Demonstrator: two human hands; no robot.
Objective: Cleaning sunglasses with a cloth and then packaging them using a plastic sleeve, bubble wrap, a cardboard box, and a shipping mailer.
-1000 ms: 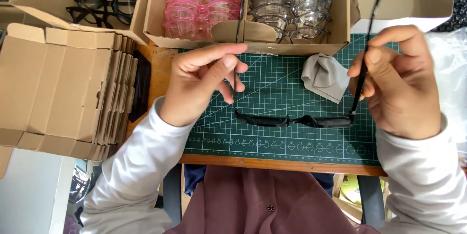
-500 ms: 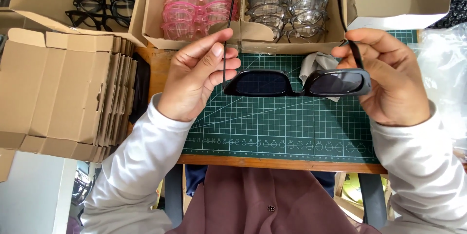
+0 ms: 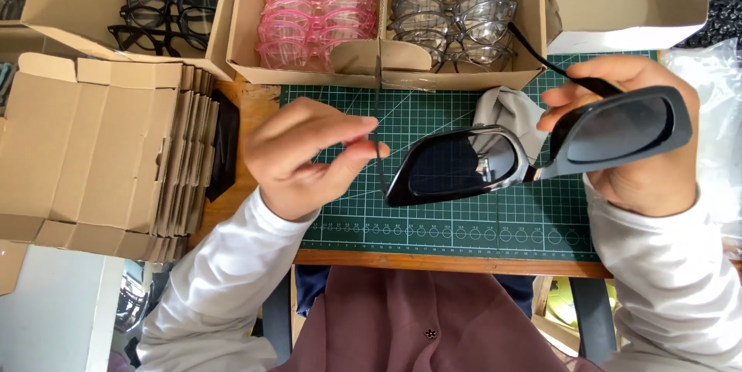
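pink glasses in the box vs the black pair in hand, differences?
The pink glasses have clear lenses in translucent pink frames; the black sunglasses have dark lenses in an opaque black frame. The pink glasses lie stacked in a cardboard box; the black sunglasses are held above the green cutting mat, left hand on one temple, right hand at the other side. Both are eyewear.

Cutting mat (image 3: pixel 433 225): bare in front; grey cloth (image 3: pixel 506 113) centre; divided glasses box (image 3: pixel 386 55) walls the rear; flat cartons (image 3: pixel 108 156) block left.
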